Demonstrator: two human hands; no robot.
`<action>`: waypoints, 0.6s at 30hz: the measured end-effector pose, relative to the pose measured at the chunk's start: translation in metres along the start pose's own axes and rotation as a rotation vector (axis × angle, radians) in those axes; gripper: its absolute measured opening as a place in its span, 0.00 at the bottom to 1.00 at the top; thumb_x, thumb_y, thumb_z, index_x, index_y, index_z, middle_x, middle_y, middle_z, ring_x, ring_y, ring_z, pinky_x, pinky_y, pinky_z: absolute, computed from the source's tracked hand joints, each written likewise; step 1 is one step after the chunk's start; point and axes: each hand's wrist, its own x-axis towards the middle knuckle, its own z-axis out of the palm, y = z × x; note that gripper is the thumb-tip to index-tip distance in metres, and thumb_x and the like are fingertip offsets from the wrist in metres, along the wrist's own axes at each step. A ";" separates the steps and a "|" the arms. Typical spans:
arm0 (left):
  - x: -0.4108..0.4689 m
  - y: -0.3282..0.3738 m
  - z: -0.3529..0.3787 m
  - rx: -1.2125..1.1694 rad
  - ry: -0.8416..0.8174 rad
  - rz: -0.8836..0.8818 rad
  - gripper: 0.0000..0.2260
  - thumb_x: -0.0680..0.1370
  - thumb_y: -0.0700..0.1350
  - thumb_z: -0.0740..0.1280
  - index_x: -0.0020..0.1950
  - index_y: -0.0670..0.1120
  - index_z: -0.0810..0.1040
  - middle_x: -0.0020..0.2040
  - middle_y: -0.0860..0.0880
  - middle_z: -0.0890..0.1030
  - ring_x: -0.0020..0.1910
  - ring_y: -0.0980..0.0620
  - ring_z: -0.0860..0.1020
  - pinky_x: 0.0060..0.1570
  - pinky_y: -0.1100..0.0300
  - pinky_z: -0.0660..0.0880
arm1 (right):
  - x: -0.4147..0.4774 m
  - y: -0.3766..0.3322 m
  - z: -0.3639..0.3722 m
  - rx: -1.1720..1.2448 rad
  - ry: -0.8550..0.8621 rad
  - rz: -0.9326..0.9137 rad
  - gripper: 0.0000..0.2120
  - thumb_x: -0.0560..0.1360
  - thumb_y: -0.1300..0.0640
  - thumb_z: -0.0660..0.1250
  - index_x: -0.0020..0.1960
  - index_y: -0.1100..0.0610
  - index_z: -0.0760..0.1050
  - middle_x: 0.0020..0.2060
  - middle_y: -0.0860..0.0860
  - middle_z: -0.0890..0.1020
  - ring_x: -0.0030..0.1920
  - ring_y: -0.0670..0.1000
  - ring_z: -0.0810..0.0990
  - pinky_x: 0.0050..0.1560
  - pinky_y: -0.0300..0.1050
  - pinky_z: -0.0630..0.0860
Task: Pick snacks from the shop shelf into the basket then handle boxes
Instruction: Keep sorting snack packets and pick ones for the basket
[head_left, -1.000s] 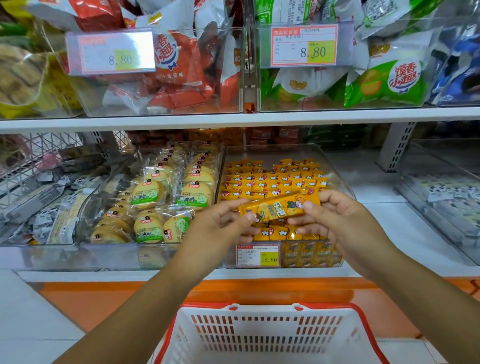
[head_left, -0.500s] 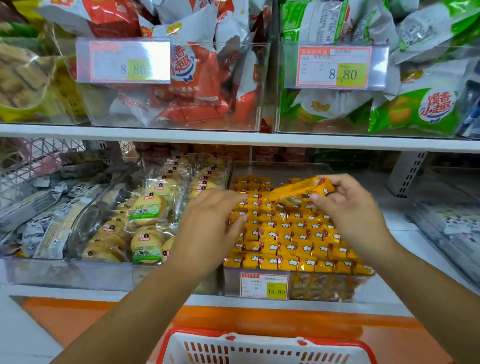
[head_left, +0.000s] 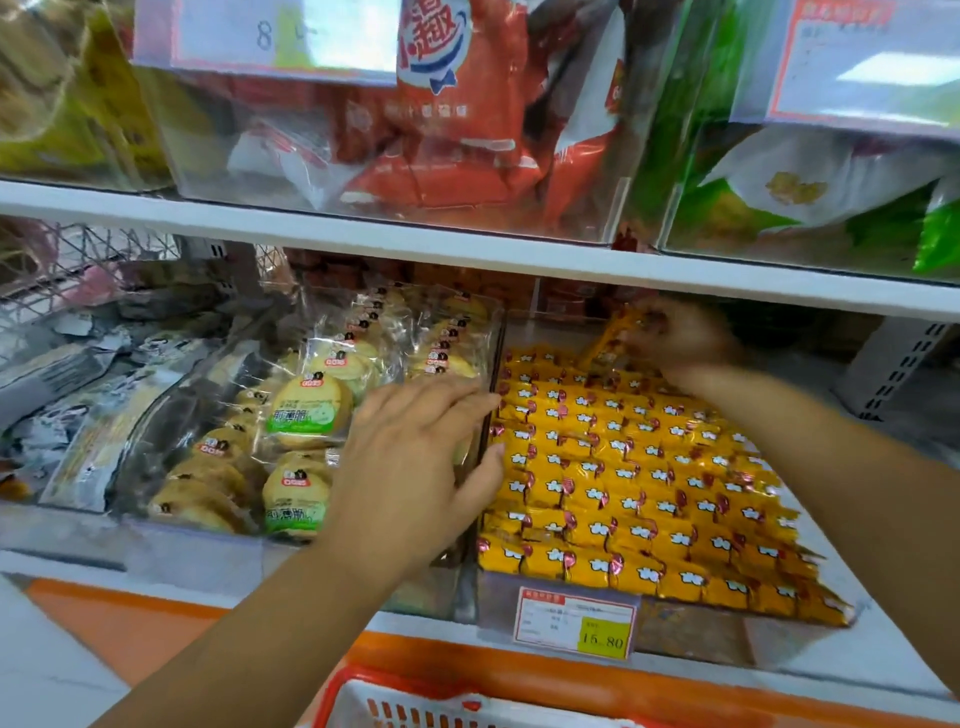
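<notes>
A clear bin (head_left: 691, 631) on the lower shelf holds rows of several small yellow snack packets (head_left: 623, 467). My right hand (head_left: 685, 343) reaches to the back of that bin and pinches a long yellow snack strip (head_left: 613, 338), held just above the rear rows. My left hand (head_left: 415, 467) hovers with straight fingers over the divider between the yellow bin and the neighbouring bin of round wrapped cakes (head_left: 306, 410), holding nothing. The rim of the red and white basket (head_left: 415, 701) shows at the bottom edge, below the shelf.
An upper shelf board (head_left: 363, 234) hangs close above the bins, carrying clear boxes of red bags (head_left: 457, 130) and green bags (head_left: 779, 197). A price tag (head_left: 576, 621) hangs on the yellow bin's front. Grey packets (head_left: 67, 395) lie at far left.
My right hand carried the yellow strip away from the front to the back of the bin. My left hand let go of it and now hovers flat. The view moved closer to the shelf.
</notes>
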 end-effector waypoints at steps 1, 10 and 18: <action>0.000 0.000 0.001 -0.005 -0.001 0.000 0.19 0.76 0.57 0.61 0.62 0.51 0.82 0.61 0.54 0.81 0.62 0.52 0.76 0.67 0.54 0.60 | 0.002 0.000 -0.001 -0.009 -0.006 -0.017 0.20 0.80 0.57 0.66 0.71 0.56 0.70 0.65 0.55 0.77 0.56 0.52 0.75 0.52 0.42 0.70; -0.002 -0.003 0.003 -0.025 0.006 0.000 0.19 0.77 0.57 0.61 0.62 0.52 0.82 0.62 0.55 0.80 0.63 0.54 0.75 0.66 0.57 0.60 | 0.015 0.017 0.010 -0.125 -0.042 -0.076 0.19 0.78 0.58 0.68 0.69 0.54 0.73 0.58 0.50 0.77 0.52 0.49 0.74 0.49 0.43 0.69; -0.001 -0.001 0.002 -0.022 0.000 -0.007 0.19 0.77 0.57 0.61 0.62 0.52 0.82 0.62 0.56 0.81 0.63 0.54 0.76 0.65 0.57 0.61 | 0.027 0.025 0.036 -0.250 -0.197 -0.098 0.07 0.82 0.57 0.62 0.48 0.53 0.78 0.44 0.49 0.77 0.43 0.48 0.74 0.35 0.38 0.64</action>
